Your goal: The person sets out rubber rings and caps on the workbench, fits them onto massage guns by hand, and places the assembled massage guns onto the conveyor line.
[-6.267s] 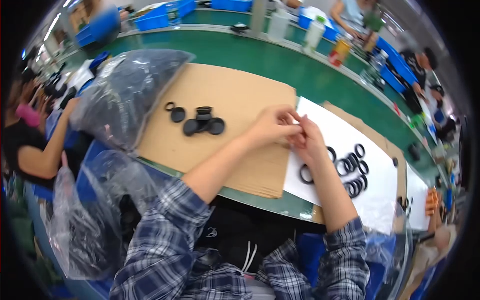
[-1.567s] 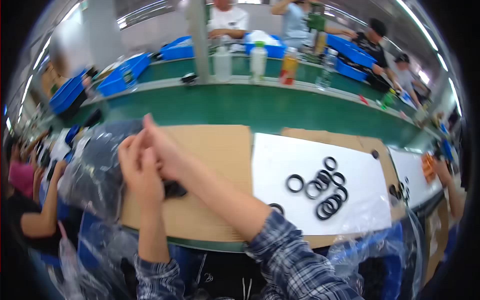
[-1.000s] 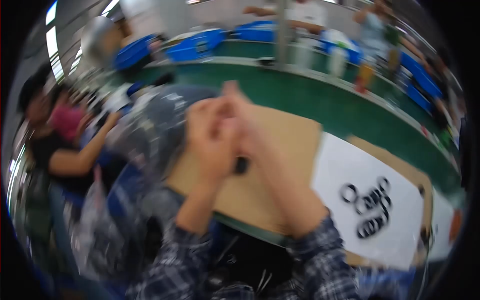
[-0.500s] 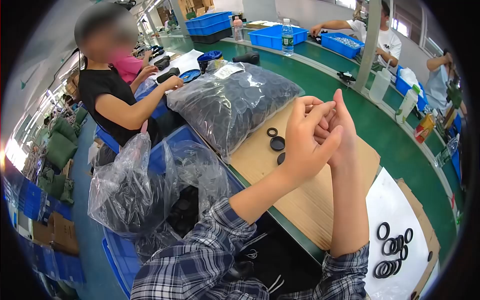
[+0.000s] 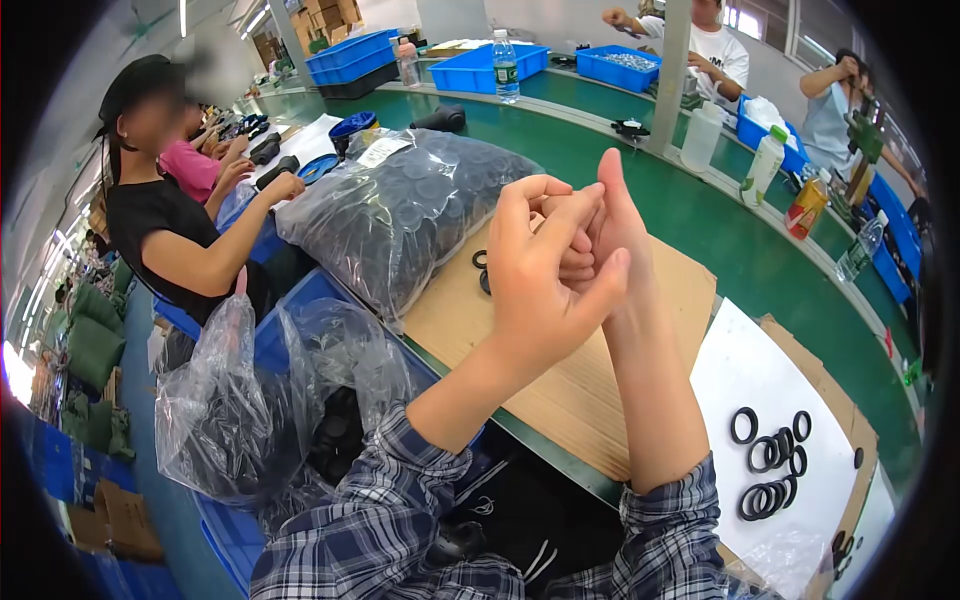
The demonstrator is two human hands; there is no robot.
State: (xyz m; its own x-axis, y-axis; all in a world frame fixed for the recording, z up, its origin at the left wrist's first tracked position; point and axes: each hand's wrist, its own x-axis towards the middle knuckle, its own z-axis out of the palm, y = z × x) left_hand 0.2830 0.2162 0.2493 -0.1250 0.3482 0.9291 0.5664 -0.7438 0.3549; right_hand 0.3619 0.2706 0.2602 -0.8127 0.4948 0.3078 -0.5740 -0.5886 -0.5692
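Note:
In front of my chest, above the cardboard sheet, my two hands are raised and touch each other. The fingers of my left hand are bent against my right hand, its thumb lying across the right palm. My right hand has its fingers curled inward and one digit pointing up. Anything between them is hidden by the fingers. Beside my left hand, a black ring lies on the cardboard, with a dark round part partly covered by the hand. Several black rings rest on the white paper at the right.
A large clear bag of dark round parts lies beyond the cardboard. An opened plastic bag sits in a blue bin at my left. A co-worker sits at the left; bottles line the green bench.
The whole view has shifted, so the bench and hands appear further left. My hands stay together in nearly the same pose and now cover more of the dark parts on the cardboard.

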